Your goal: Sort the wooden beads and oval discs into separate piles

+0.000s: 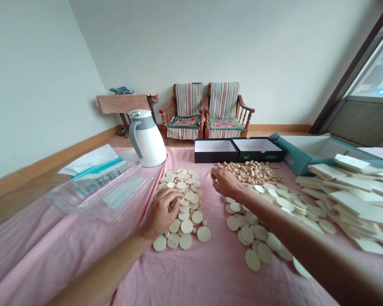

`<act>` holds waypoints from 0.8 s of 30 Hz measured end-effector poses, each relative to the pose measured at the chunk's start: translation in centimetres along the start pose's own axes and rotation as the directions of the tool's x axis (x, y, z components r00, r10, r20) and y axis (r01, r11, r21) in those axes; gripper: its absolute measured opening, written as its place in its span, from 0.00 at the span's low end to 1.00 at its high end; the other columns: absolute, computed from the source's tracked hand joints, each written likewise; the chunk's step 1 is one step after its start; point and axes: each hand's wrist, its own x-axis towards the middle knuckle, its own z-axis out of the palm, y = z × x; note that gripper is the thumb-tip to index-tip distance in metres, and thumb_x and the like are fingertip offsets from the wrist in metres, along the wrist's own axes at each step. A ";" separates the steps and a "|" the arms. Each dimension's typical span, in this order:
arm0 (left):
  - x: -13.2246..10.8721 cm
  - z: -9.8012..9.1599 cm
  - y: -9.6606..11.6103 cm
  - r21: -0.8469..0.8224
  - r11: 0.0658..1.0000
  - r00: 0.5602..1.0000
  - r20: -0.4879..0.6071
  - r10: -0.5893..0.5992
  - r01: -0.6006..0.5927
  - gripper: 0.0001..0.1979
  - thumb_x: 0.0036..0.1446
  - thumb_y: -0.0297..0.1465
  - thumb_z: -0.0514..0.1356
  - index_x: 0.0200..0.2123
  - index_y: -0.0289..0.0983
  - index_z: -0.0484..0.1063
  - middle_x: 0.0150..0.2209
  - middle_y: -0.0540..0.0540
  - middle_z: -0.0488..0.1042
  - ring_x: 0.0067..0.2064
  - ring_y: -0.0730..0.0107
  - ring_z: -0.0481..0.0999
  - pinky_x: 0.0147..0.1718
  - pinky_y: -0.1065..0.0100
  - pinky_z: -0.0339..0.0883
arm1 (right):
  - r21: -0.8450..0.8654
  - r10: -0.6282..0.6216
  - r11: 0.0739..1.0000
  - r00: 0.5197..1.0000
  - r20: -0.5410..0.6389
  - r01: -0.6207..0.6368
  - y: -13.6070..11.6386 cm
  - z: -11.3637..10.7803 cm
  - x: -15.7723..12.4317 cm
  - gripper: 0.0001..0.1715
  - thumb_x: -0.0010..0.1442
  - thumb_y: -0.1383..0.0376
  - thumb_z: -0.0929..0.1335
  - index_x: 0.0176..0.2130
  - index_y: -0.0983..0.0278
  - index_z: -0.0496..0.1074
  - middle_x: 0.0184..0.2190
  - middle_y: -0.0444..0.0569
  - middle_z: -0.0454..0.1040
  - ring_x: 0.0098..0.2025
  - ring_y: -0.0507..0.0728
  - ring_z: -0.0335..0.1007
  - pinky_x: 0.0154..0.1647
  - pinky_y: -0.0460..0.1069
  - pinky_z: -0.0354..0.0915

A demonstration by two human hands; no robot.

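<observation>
My left hand rests over the left edge of a pile of pale round wooden discs, fingers curled towards the thumb. Whatever lies inside that curl is hidden. Small wooden beads show between some of these discs. My right hand is closed, fingers bent inward, beside the left end of a heap of wooden beads; I cannot make out what it grips. Beneath and around my right forearm spreads a second pile of wooden discs.
A white and grey jug stands at the back left, behind clear plastic packaging. Black open boxes and a teal box line the far edge. Stacked pale square boards lie at right on the pink cloth.
</observation>
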 end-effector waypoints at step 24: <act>0.1 0.2 -0.5 -0.005 0.996 0.996 0.035 0.087 -0.087 0.09 0.57 0.24 0.56 0.38 0.38 0.75 0.40 0.45 0.75 0.44 0.65 0.71 0.45 0.61 0.66 | 0.367 -0.190 0.915 0.982 0.020 0.169 -6.0 1.0 -1.6 0.12 0.47 0.71 0.67 0.37 0.69 0.70 0.36 0.52 0.68 0.31 0.51 0.64 0.35 0.46 0.62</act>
